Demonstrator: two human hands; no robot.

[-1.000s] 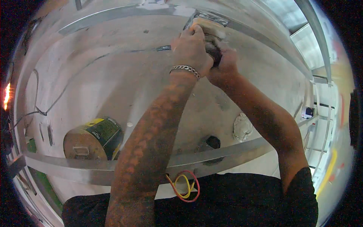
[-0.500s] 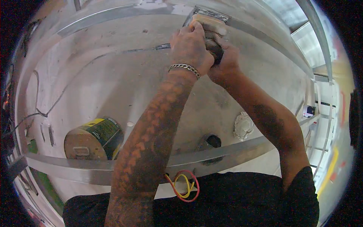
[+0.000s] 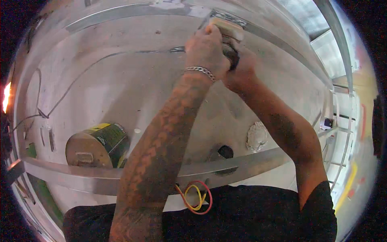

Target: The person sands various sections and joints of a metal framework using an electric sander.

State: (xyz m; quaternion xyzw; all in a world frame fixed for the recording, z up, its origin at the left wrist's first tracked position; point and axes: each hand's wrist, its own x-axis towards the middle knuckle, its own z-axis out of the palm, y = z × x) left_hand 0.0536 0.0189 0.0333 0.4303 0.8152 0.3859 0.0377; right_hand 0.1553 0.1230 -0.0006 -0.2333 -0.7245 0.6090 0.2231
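Observation:
Both my hands are wrapped round a corded sander (image 3: 227, 29) at the far middle of the grey, dusty panel. My left hand (image 3: 205, 52), with a chain bracelet at the wrist, grips its left side and top. My right hand (image 3: 244, 62) holds the dark rear part of the body from the right. The sander's flat, rectangular front end lies by the far metal edge; its underside is hidden. From beside my left hand, the thin cord (image 3: 117, 53) runs leftward over the panel.
A yellow-and-black can (image 3: 90, 149) lies on its side at the near left. A crumpled white cloth (image 3: 257, 137) and a dark round opening (image 3: 225, 151) are at the near right. A metal rail (image 3: 246, 162) crosses in front of me; red and yellow wires (image 3: 197, 197) loop below it.
The view has shifted slightly. My hands and the sander appear a little farther right, still gripped the same way. A bright glow has grown at the left edge.

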